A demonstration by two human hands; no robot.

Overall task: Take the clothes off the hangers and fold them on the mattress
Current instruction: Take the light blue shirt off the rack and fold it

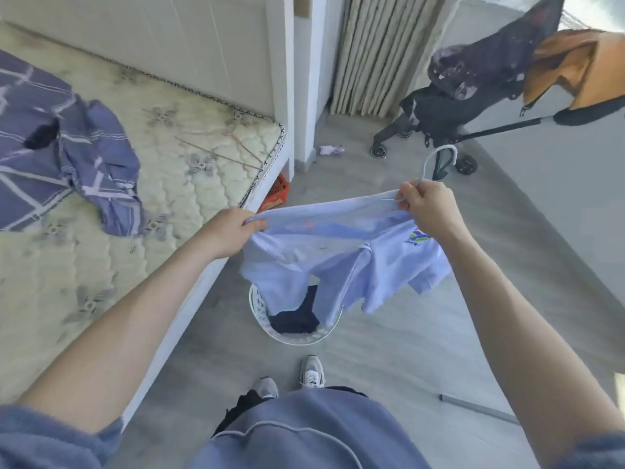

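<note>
I hold a light blue T-shirt with a small coloured logo stretched in the air above the floor. My left hand grips its left edge. My right hand pinches the other edge together with the neck of a white hanger, whose hook sticks up behind my fingers. The rest of the hanger is hidden in the cloth. The mattress, cream with a flower pattern, lies to my left. Several thin bare hangers lie near its corner.
A purple patterned sheet lies crumpled on the mattress. A white laundry basket with dark clothes stands on the floor under the shirt. A black stroller with an orange cloth stands at the back right. A red crate sits by the bed.
</note>
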